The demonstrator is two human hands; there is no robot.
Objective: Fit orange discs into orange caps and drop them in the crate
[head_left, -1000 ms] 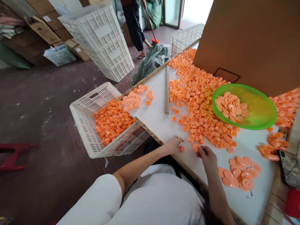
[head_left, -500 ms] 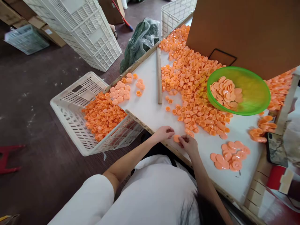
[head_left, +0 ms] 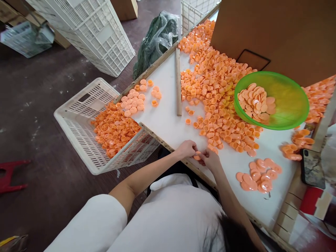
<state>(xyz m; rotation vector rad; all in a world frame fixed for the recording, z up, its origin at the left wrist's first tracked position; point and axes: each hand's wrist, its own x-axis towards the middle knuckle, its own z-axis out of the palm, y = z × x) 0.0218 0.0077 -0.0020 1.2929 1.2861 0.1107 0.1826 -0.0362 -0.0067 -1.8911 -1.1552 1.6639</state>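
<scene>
Between my two hands, at the table's front edge, is a round orange plastic disc [head_left: 197,156]. My right hand [head_left: 210,159] pinches it from the right. My left hand [head_left: 188,148] has its fingers curled together at the disc's left side; whether they hold a part of their own is hidden. Just beyond lies a wide heap of small orange plastic cups [head_left: 220,101]. Loose flat discs [head_left: 258,175] lie to the right of my right hand. A green bowl [head_left: 288,105] with more discs in it rests on the heap.
A white crate [head_left: 76,129] full of orange parts stands left of the table. Finished-looking pieces [head_left: 133,101] lie at the table's left corner. A wooden strip [head_left: 179,84] crosses the tabletop. A phone [head_left: 313,168] lies on the right edge; stacked crates [head_left: 105,35] stand behind.
My left hand has moved right to meet the disc, which now looks more tilted. My right hand keeps its pinch. The view has shifted slightly.
</scene>
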